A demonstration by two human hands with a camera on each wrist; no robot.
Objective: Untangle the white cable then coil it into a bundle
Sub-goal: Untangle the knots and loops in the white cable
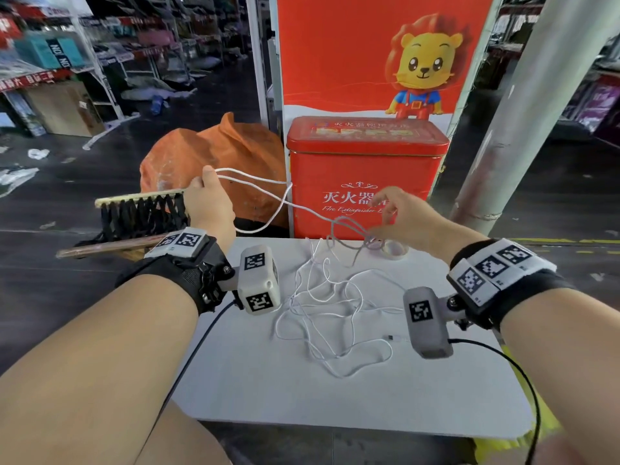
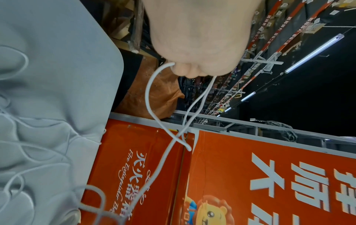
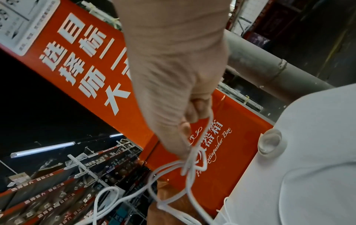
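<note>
The white cable (image 1: 322,297) is thin, light and limp. It is judged to hold no shape of its own, to sag under its own weight and to slide easily through a loose grasp. It is best taken between fingertip and thumb at a free strand beside a crossing, not in the middle of the heap.

Most of the cable lies as a loose tangle of overlapping loops on the white table (image 1: 335,404), with a small plug end (image 1: 390,337) lying on the right side of the heap. From there strands rise toward the far edge of the table.

The left hand (image 1: 209,199) is raised beyond the table's far left corner and is closed round two strands, which run rightward and downward from it. The right hand (image 1: 401,213) is held above the far edge; in the right wrist view a knotted cluster of small loops is pinched in its fingertips (image 3: 185,126). The hands are held well apart.

The lifted span runs roughly left to right, sagging in between. The heap on the table has no single axis.

A clear tape roll (image 1: 396,250) stands near the far edge of the table.
</note>
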